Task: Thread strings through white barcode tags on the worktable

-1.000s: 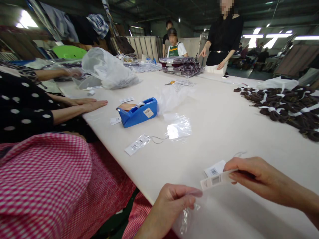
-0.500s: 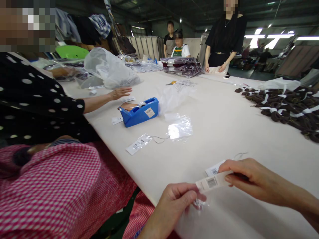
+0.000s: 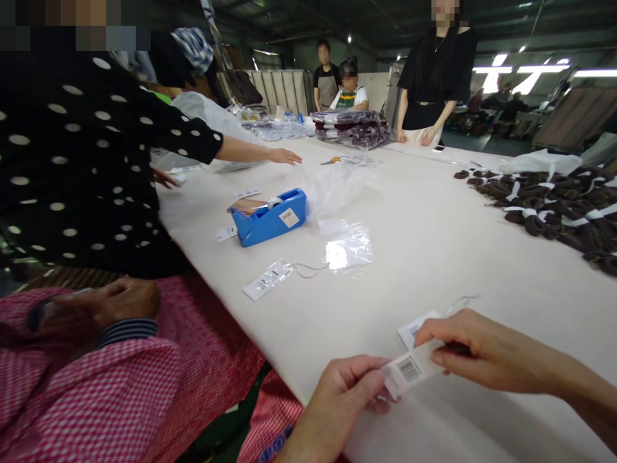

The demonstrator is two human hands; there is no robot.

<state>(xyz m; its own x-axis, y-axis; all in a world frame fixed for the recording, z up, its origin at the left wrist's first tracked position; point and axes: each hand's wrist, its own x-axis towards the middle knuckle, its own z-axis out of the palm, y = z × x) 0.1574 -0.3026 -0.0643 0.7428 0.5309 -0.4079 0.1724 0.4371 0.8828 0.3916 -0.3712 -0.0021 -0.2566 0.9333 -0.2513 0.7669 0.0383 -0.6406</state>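
Note:
A white barcode tag (image 3: pixel 409 372) is held between both my hands just above the near edge of the white table (image 3: pixel 434 257). My right hand (image 3: pixel 475 350) pinches its right end. My left hand (image 3: pixel 349 392) grips its left end together with a small clear plastic bag that is mostly hidden by my fingers. A second white tag (image 3: pixel 415 328) with a thin string lies on the table right behind my right hand.
A blue tape dispenser (image 3: pixel 268 217), a clear bag (image 3: pixel 348 249) and a loose tag (image 3: pixel 266 280) lie mid-table. Dark brown hair ties (image 3: pixel 554 209) are heaped at right. A person in a polka-dot top (image 3: pixel 91 161) leans over the table at left; others stand at the far end.
My hands have come together, and the tag's left end now sits in my left hand's fingers. The person in polka dots has leaned forward and stretched an arm farther across the table.

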